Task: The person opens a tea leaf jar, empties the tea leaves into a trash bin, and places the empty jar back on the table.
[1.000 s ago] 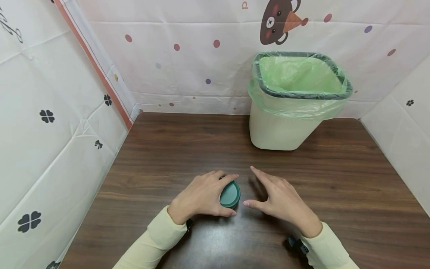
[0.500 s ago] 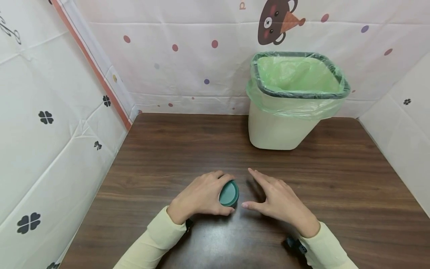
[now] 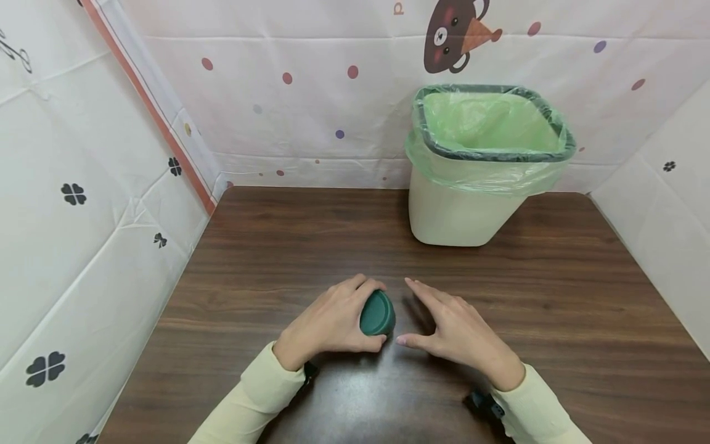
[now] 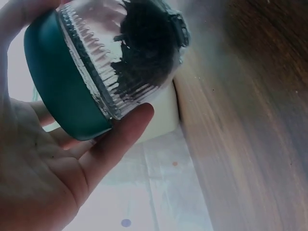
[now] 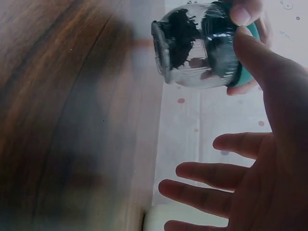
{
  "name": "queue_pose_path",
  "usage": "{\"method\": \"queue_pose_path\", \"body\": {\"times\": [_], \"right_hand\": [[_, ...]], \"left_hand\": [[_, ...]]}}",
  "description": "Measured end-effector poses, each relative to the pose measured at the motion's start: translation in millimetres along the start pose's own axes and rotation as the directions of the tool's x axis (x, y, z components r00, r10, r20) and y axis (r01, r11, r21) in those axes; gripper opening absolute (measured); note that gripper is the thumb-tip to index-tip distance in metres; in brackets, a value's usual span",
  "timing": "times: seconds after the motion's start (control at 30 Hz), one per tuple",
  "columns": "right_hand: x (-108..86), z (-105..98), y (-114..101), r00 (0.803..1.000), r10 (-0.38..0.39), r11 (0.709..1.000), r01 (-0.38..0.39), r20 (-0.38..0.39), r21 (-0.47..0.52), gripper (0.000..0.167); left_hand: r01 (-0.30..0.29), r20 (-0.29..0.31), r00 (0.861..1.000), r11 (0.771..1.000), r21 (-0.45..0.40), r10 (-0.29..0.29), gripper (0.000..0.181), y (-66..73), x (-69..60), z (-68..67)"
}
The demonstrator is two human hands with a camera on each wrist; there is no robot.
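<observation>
A clear ribbed jar with a green lid and dark contents shows in the left wrist view. My left hand grips it around the lid, thumb on one side and fingers on the other. From above, mostly the round green lid is visible. The jar looks tilted, its base edge near the table in the right wrist view. To its right, my right hand is held with fingers and thumb spread, holding nothing; a gap separates it from the jar in the head view.
A pale bin with a green liner stands at the back right of the dark wooden table. Patterned white sheets hang behind and at the sides.
The green lid has tilted in my left hand, and the fingers sit closer around it. My right hand keeps nearly the same pose. The head view has shifted slightly.
</observation>
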State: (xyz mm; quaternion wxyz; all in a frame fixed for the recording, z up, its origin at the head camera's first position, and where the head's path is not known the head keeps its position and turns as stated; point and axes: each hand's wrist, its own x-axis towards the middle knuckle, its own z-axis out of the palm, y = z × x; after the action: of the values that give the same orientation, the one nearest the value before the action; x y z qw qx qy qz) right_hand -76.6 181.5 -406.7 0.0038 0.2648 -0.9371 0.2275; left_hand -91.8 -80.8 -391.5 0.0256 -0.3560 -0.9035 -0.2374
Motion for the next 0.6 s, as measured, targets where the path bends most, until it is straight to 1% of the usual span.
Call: {"method": "queue_pose_path", "body": {"times": [0.23,0.33,0.6], "right_hand": [[0.8,-1.7,-5.4,1.000,-0.005,0.998,0.003,0.029,0.068,0.105],[0.7,-2.4,-8.4,0.999,-0.002,0.996,-0.001,0.032,0.091,0.105],[0.2,-1.7,-11.3,0.999,-0.048,0.992,0.047,0.007,0.117,0.104]], "left_hand": [[0.014,0.005,1.000,0.996,-0.094,-0.014,0.071,0.5,-0.4,-3.0],[0.014,0.000,1.000,0.993,-0.119,-0.014,0.071,0.2,-0.4,-4.0],[0.005,-0.044,0.999,0.984,-0.176,-0.013,0.072,-1.2,-0.5,-2.8]]}}
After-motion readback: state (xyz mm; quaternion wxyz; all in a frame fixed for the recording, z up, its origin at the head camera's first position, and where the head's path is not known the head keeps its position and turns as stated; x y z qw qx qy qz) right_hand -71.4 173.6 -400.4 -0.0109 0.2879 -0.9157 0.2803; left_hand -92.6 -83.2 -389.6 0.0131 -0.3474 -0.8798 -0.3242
